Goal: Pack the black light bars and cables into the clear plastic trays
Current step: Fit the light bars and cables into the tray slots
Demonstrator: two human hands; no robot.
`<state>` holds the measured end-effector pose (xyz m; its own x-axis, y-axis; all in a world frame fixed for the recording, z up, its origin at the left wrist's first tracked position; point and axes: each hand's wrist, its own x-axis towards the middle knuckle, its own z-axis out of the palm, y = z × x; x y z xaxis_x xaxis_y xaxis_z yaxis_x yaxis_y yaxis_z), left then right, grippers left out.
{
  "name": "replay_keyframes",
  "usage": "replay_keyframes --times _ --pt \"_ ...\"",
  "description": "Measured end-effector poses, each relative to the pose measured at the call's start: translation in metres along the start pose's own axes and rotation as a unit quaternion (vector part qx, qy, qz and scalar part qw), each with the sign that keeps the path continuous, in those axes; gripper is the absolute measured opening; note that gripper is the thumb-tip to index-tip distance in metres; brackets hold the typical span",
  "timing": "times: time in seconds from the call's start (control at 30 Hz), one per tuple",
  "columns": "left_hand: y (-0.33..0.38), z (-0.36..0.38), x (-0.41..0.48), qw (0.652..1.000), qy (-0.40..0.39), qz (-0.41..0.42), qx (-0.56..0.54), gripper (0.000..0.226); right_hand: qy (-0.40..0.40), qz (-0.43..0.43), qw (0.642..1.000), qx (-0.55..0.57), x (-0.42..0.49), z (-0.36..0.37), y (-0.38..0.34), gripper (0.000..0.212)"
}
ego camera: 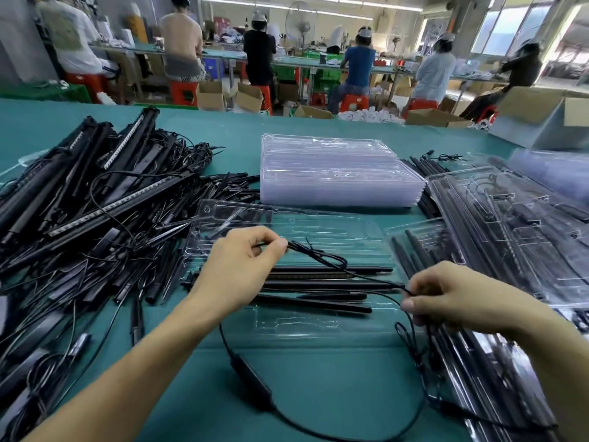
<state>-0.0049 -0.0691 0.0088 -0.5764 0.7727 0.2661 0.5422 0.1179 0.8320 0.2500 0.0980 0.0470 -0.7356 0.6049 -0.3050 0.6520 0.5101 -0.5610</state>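
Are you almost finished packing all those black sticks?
Not nearly. Filled trays lie on the right. The open tray holds a few light bars, and the left hand and right hand pinch a cable over it. A big pile of bars and a stack of empty trays are left.

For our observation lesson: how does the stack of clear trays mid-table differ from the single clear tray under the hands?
The stack of trays is several nested together; the single tray lies alone. The stack of trays looks empty; the single tray holds black light bars. Both are clear moulded plastic on the green table.
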Motion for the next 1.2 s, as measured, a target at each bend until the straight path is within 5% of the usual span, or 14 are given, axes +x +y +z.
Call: replay_keyframes --times 0.1,0.17,0.23,0.37,0.43,0.53,0.77,0.87,0.93,1.03,1.13,1.2 --pt "-0.003 -0.003 0.001 0.998 0.035 0.013 0.055 0.023 0.142 -0.077 0.987 0.004 -0.013 -0.001 -0.007 0.031" --pt "-0.004 -0.002 0.001 0.997 0.017 0.003 0.07 0.034 0.277 -0.138 0.944 0.113 -0.021 -0.005 -0.017 0.03" --pt "-0.001 0.001 -0.001 0.998 -0.022 0.012 0.06 0.043 0.321 -0.183 0.897 0.244 -0.025 -0.011 -0.028 0.028" --pt "0.009 0.011 -0.009 0.988 -0.127 -0.006 -0.089 0.038 0.144 -0.228 0.871 0.41 -0.018 -0.002 -0.061 0.021" --pt "0.011 0.015 -0.011 0.987 -0.138 -0.04 -0.073 0.057 0.084 -0.268 0.908 0.311 -0.01 0.015 -0.077 0.019" --pt "0.011 0.013 -0.016 0.996 -0.069 0.046 0.015 0.098 0.025 -0.312 0.942 0.121 0.001 0.04 -0.093 0.014" --pt "0.003 0.005 -0.011 0.98 0.09 0.162 0.078 0.034 -0.009 -0.346 0.923 0.169 0.007 0.044 -0.104 0.018" --pt "0.0 0.007 -0.005 0.986 0.067 0.143 -0.054 0.039 0.015 -0.335 0.925 0.179 0.007 0.046 -0.101 0.022" --pt "-0.004 0.007 -0.001 0.979 0.125 0.09 -0.134 0.048 0.092 -0.272 0.949 0.127 0.008 0.047 -0.093 0.034" --pt "-0.006 0.001 0.004 0.931 0.19 -0.024 -0.311 0.052 0.128 -0.174 0.976 -0.002 -0.009 0.057 -0.083 0.037" --pt "-0.003 -0.012 0.012 0.84 0.21 -0.111 -0.488 0.05 0.003 -0.205 0.974 -0.098 -0.029 0.088 -0.087 0.048" --pt "-0.003 -0.019 0.016 0.766 0.204 -0.143 -0.593 0.051 -0.041 -0.252 0.957 -0.139 -0.038 0.12 -0.09 0.036"
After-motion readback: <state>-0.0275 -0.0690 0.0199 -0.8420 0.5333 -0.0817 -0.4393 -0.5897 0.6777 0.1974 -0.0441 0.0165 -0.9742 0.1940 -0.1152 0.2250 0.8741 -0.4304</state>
